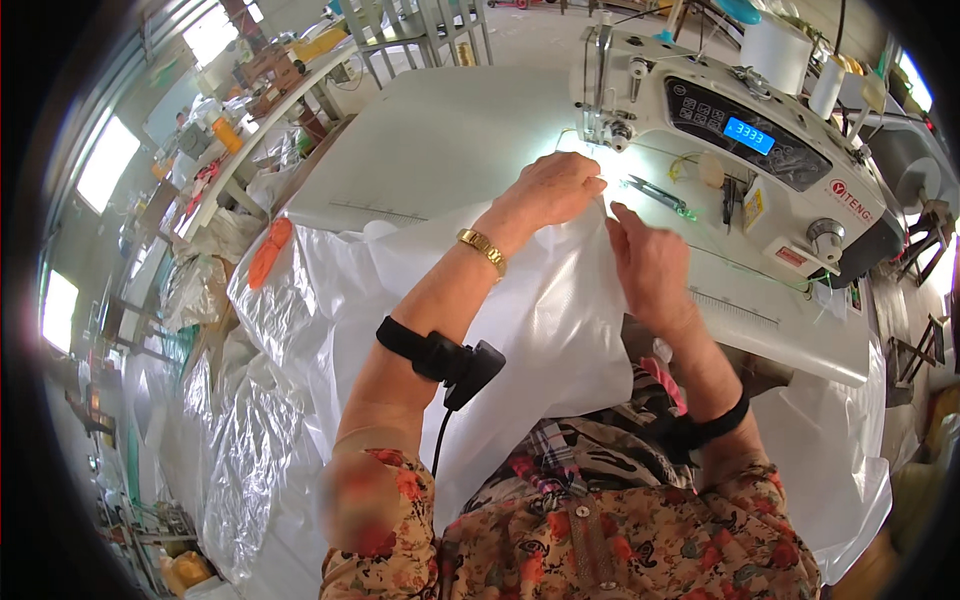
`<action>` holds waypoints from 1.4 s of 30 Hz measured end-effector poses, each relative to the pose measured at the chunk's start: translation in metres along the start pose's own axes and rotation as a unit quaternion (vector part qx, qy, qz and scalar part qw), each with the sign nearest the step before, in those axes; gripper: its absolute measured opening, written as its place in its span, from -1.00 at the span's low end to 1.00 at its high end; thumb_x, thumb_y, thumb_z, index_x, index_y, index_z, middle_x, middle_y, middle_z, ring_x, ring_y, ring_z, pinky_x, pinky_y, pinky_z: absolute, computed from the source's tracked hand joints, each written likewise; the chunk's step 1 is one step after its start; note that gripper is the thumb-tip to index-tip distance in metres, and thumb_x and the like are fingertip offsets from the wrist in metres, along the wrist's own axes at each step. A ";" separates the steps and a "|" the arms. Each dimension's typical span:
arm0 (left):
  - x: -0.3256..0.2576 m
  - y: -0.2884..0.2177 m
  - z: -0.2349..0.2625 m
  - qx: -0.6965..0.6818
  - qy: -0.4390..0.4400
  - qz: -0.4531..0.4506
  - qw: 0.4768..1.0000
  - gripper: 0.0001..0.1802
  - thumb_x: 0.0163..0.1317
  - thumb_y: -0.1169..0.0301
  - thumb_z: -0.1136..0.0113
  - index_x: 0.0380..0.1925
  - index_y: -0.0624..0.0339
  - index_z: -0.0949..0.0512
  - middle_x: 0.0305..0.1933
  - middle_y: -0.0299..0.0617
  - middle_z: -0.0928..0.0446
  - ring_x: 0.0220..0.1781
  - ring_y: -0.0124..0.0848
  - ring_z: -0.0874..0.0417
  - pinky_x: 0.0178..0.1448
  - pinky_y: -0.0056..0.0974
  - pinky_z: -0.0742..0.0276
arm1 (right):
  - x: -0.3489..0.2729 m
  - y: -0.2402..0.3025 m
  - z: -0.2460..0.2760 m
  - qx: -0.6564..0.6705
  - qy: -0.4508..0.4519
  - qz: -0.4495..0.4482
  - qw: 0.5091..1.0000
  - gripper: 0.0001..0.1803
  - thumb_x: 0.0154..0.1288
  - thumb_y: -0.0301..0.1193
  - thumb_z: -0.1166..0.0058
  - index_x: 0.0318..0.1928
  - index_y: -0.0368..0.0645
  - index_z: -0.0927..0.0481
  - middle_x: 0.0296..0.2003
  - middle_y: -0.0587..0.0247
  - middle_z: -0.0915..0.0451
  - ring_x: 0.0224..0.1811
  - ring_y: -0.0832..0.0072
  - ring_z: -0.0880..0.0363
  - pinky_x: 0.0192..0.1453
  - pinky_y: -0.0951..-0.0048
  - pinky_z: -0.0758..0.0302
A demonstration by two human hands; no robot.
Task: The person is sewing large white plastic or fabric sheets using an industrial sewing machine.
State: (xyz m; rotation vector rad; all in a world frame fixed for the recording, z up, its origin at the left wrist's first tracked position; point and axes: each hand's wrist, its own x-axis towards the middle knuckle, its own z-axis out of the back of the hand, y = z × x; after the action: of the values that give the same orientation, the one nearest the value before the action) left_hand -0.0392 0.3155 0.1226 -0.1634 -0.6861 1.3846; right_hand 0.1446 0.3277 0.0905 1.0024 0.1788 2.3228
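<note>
left hand: your left hand point(563, 190) is bent over the far edge of the sheet, just left of the glare under the machine head; the fingers are curled in and appear to pinch the edge, though the fingertips are partly hidden.
right hand: your right hand point(650, 255) is beside the sheet's right edge, nearer you, thumb and fingers partly bent; you seem to touch that edge, but i cannot tell whether you grip it.
white plastic sheet: the sheet point(560, 300) runs from both hands back toward your lap, draping off the table's near edge and bunching on the left.
sewing machine: the sewing machine point(640, 100) is at the far right with its display point(748, 136) lit; needle and presser foot are lost in bright light and behind your hand.
finger risk: your left fingers are very near the needle area; a start with them there could catch a fingertip.
drag risk: the sheet's hanging weight could pull its edge askew, and its slick surface could slip if your hold is light.
snips: the thread snips point(655, 195) lie just right of your hands; a sideways sweep could knock them or snag the film.
loose thread: green thread point(745, 268) trails across the right side of the table point(400, 150) and could tangle.
forearm cable: the cable point(440, 440) hanging from your left armband point(455, 365) could catch on the folds.
</note>
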 end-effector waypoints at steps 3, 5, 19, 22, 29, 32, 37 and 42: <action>0.015 0.016 -0.015 0.014 0.009 0.033 0.999 -0.64 0.28 0.22 -0.16 -0.48 0.36 -0.51 -0.46 0.11 -0.54 -0.32 0.04 -0.58 -0.18 0.02 -0.43 | 0.033 -0.038 -0.002 0.117 0.096 -0.024 0.988 -0.82 0.32 -0.40 -0.02 -0.20 -0.17 -0.66 -0.45 0.09 -0.66 -0.38 0.05 -0.63 -0.22 0.15 -0.54; 0.021 0.025 -0.024 -0.009 0.023 0.053 0.998 -0.65 0.28 0.22 -0.17 -0.47 0.34 -0.53 -0.44 0.11 -0.55 -0.28 0.05 -0.60 -0.17 0.03 -0.44 | 0.042 -0.056 -0.017 0.149 0.076 -0.019 0.986 -0.82 0.30 -0.40 -0.04 -0.20 -0.18 -0.66 -0.42 0.07 -0.67 -0.35 0.04 -0.63 -0.18 0.16 -0.54; 0.023 0.056 -0.059 -0.037 -0.083 0.167 0.982 -0.73 0.02 0.25 -0.39 -0.46 0.26 -0.66 -0.48 -0.07 -0.62 -0.39 -0.13 -0.63 -0.25 -0.13 -0.51 | 0.047 -0.084 -0.056 0.030 0.140 0.176 0.974 -0.80 0.22 -0.44 -0.11 -0.15 -0.11 -0.67 -0.17 0.22 -0.59 -0.02 0.27 -0.54 0.09 0.22 -0.47; 0.016 0.044 -0.048 0.046 -0.136 0.123 0.982 -0.76 0.06 0.27 -0.35 -0.43 0.23 -0.66 -0.37 -0.08 -0.63 -0.24 -0.11 -0.64 -0.12 -0.12 -0.52 | 0.048 -0.081 -0.056 -0.008 0.154 0.200 0.968 -0.80 0.24 -0.41 -0.08 -0.14 -0.12 -0.65 -0.10 0.23 -0.60 0.04 0.30 -0.52 0.12 0.21 -0.45; -0.055 -0.002 -0.042 0.021 -0.116 -0.012 0.993 -0.64 0.17 0.27 -0.26 -0.09 0.25 -0.57 0.01 -0.02 -0.55 0.11 -0.08 -0.52 0.19 -0.06 -0.40 | 0.037 -0.062 -0.057 -0.041 0.126 0.149 0.980 -0.73 0.29 -0.40 0.00 -0.01 -0.11 -0.56 -0.01 0.17 -0.57 0.11 0.21 -0.48 0.12 0.15 -0.39; -0.065 0.007 -0.049 0.042 -0.094 -0.032 0.994 -0.46 0.19 0.25 -0.24 0.12 0.28 -0.44 0.13 0.03 -0.49 0.22 -0.03 -0.46 0.29 -0.05 -0.33 | 0.036 -0.053 -0.063 -0.072 0.129 0.101 0.984 -0.77 0.29 -0.39 -0.01 -0.06 -0.12 -0.55 -0.06 0.17 -0.57 0.08 0.22 -0.48 0.09 0.13 -0.38; -0.052 0.038 -0.051 0.023 -0.073 -0.036 0.996 -0.48 0.16 0.34 -0.16 0.14 0.29 -0.42 0.11 0.08 -0.49 0.19 0.01 -0.47 0.29 -0.06 -0.38 | 0.041 -0.049 -0.066 -0.080 0.120 0.073 0.987 -0.81 0.29 -0.40 -0.01 -0.12 -0.11 -0.57 -0.09 0.19 -0.57 0.06 0.20 -0.48 0.09 0.13 -0.38; -0.037 0.049 -0.049 0.008 -0.072 -0.056 0.996 -0.54 0.14 0.37 -0.13 0.07 0.29 -0.44 -0.01 0.07 -0.52 0.09 0.00 -0.52 0.20 -0.07 -0.43 | 0.047 -0.057 -0.066 -0.073 0.144 0.074 0.984 -0.77 0.33 -0.36 0.03 -0.14 -0.18 -0.62 -0.05 0.10 -0.57 0.09 0.13 -0.47 0.13 0.08 -0.37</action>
State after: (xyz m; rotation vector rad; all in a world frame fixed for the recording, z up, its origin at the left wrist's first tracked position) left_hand -0.0554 0.3050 0.0465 -0.0122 -0.7918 1.3030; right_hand 0.1004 0.4075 0.0537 0.6239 0.0477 2.5681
